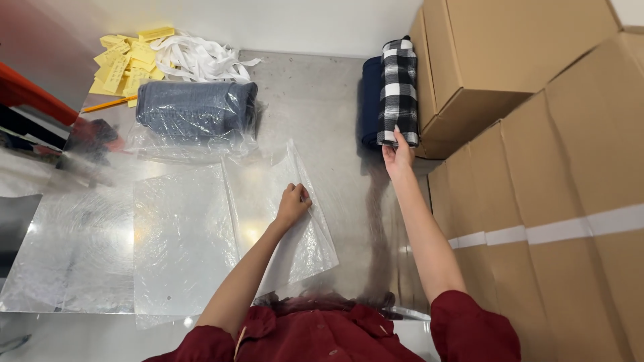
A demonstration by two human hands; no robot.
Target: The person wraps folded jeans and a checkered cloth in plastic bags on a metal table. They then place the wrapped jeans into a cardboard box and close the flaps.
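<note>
A: Far left corner of the shiny metal table (322, 87), we've got yellow paper tags (127, 57) w/ a tangle of white fabric strips (198, 59) just beside them.

B: Yep. Nearer us from those, a folded grey denim-look cloth in a clear plastic bag (196, 110). Flat clear plastic sheets (181, 234) cover the table's left half.

A: Our left hand (293, 203)?

B: Closed, fingers curled, pressing on the empty clear plastic bag (295, 234) lying flat mid-table.

A: And our right hand (398, 156)?

B: Arm stretched out, fingers on the near end of the black-and-white checked fabric roll (400, 90), thumb and fingers pinching its edge. That roll lies at the table's right edge, touching a dark navy folded cloth (371, 100) on its left.

A: Brown cardboard boxes (537, 134) stacked along the right edge, touching the roll.
</note>
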